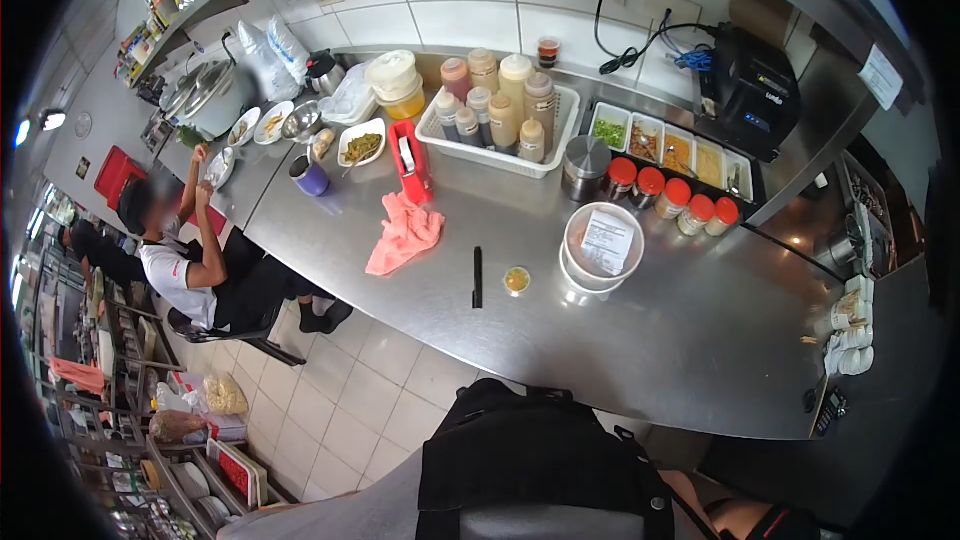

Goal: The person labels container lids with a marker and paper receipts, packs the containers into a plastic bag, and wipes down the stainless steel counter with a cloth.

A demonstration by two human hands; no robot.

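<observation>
Neither of my hands shows; bits of skin appear at the lower edge, beside my black apron (540, 460). On the steel counter in front of me lies a black marker (477, 278). Right of it sits a small clear cup with yellowish contents (516, 281). A white tub (603, 245) stands farther right, with a printed slip (608, 240) in its mouth. To the left, a crumpled pink cloth (406, 232) lies by a red tape dispenser (410, 165).
Behind are a white basket (490, 157) of squeeze bottles, red-lidded jars (650, 185), a topping tray (680, 153) and a black printer (740, 90). Left stand a bowl of food (362, 145) and a purple cup (310, 178). A person (185, 265) sits at the counter's left end.
</observation>
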